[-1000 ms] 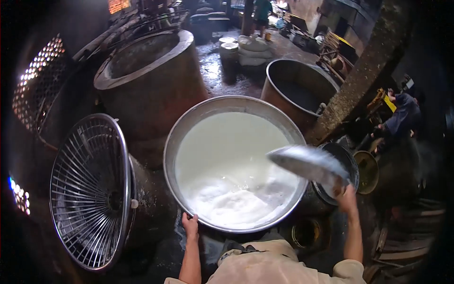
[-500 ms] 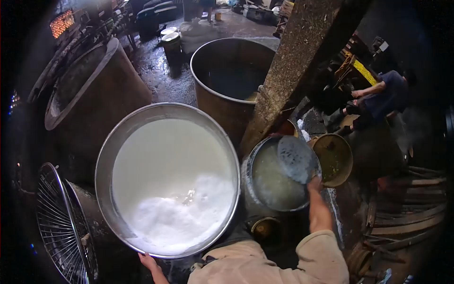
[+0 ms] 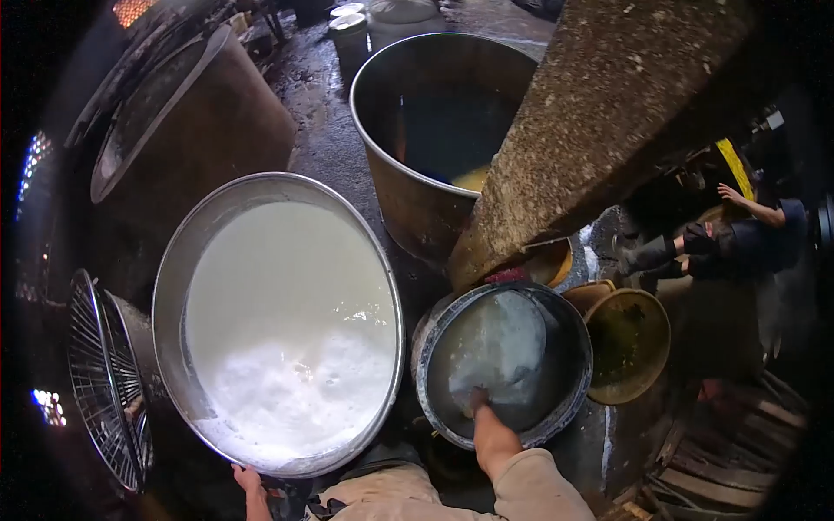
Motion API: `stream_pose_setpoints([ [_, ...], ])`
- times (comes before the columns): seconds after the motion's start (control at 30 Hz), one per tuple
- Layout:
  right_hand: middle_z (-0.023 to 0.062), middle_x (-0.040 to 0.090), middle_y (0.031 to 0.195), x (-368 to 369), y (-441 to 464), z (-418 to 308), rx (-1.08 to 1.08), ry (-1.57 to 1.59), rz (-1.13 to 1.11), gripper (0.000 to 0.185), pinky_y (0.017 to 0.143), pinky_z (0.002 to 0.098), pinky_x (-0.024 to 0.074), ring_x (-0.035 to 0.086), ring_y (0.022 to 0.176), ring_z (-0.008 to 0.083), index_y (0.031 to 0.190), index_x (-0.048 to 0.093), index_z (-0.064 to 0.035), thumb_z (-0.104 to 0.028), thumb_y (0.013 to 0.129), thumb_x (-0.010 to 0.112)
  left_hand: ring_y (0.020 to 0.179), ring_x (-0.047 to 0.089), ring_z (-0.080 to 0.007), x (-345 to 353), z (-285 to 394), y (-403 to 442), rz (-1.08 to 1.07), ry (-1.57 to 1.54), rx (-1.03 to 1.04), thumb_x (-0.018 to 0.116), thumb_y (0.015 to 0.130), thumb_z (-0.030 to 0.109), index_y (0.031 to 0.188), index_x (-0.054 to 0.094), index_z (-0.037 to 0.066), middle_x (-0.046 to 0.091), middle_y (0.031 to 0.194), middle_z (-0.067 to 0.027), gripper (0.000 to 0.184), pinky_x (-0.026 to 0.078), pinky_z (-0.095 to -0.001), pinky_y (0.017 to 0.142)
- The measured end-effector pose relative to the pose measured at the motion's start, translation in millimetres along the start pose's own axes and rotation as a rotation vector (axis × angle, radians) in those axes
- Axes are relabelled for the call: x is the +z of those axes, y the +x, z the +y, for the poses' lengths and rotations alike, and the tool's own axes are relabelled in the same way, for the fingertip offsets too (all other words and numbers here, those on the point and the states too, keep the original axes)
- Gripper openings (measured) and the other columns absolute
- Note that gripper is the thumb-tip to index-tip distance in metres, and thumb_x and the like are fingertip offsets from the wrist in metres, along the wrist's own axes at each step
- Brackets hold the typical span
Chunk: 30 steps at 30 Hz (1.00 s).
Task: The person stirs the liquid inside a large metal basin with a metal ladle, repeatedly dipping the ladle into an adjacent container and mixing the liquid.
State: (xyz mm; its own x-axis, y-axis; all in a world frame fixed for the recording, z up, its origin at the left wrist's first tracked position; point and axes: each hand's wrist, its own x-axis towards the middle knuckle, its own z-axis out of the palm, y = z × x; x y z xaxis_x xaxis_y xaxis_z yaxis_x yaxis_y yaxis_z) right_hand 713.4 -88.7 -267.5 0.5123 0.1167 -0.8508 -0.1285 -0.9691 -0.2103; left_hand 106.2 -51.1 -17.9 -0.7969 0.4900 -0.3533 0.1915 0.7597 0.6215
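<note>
Hands are set well apart: the near edge of a shallow bowl (image 3: 506, 334) is pinched by the right hand (image 3: 480, 404) within the mouth of a bucket (image 3: 584, 369). Near the lower left edge of a wide basin (image 3: 170, 339) of foamy white liquid, the rim is touched by the left hand (image 3: 247, 479); whether it is gripped cannot be told. A wire basket (image 3: 109, 373) is seen left of the basin, a yellowish tub (image 3: 658, 369) just right of the bucket. Beyond the basin a tall vat (image 3: 408, 204) is partly hidden by a slanting pillar (image 3: 582, 130), by which the space behind the bucket is blocked. Wooden slats (image 3: 712, 486) and another person (image 3: 769, 239) are seen farther right.
</note>
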Motion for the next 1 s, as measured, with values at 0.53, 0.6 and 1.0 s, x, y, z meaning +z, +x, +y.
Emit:
stream_pose_setpoints([
  [0.53,0.0019,0.048,0.059,-68,-40,11,-0.054,0.814,-0.675,0.008,0.042,0.0311,0.0428,0.047,0.045,0.0159,0.076,0.054,-0.0102,-0.010,0.082,0.059,0.111,0.054,-0.0289,-1,-12,22,0.065,0.362,0.049,0.053,0.083,-0.005,0.141,0.025,-0.005,0.048,0.131,-0.0226,0.064,0.042,-0.0333,0.095],
  [0.6,0.0044,0.049,0.062,-83,-55,3,-0.041,0.541,-0.499,0.007,0.044,0.0353,0.0434,0.049,0.049,0.0186,0.081,0.052,-0.0065,-0.001,0.081,0.057,0.113,0.053,-0.0287,0,-14,20,0.035,0.270,0.048,0.054,0.083,-0.003,0.141,0.026,-0.005,0.046,0.132,-0.0230,0.064,0.041,-0.0334,0.096],
  [1.0,0.0051,0.048,0.063,-205,-200,-18,-0.084,0.373,-0.363,0.028,0.038,0.0309,0.0421,0.048,0.044,0.0149,0.094,0.046,-0.0055,0.006,0.074,0.063,0.111,0.055,-0.0285,2,-41,32,0.013,0.040,0.084,0.056,0.084,-0.004,0.140,0.022,-0.008,0.050,0.129,-0.0241,0.067,0.040,-0.0325,0.096],
])
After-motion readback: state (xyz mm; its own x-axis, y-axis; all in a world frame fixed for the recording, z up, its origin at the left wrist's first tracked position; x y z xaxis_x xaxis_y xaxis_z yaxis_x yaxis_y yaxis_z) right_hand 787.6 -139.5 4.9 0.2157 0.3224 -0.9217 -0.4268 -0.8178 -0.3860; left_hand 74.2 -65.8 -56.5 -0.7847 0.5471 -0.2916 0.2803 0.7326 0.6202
